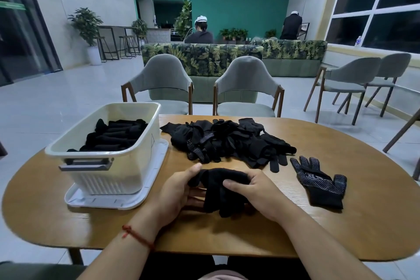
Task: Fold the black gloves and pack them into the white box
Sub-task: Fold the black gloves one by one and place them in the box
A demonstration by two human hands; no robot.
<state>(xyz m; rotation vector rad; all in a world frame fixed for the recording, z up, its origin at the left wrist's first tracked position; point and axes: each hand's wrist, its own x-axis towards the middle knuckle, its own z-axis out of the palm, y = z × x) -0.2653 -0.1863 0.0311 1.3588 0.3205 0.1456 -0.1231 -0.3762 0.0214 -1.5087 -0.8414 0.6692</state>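
Observation:
A black glove [218, 191] lies bunched and partly folded on the wooden table [375, 223] in front of me. My left hand [179, 193] grips its left end, thumb on top. My right hand [252, 191] holds its right side with fingers curled over the fabric. A loose pile of black gloves [229, 141] sits behind my hands. One single dotted glove [320, 182] lies flat, palm up, to the right. The white box [109, 154] stands at the left on its white lid [154, 175], with several folded black gloves inside.
Two grey chairs [247, 88] stand at the table's far side, with more chairs at the right. Behind them is a leaf-patterned sofa [204, 57], and two people are further back. The table's front edge is close to my body.

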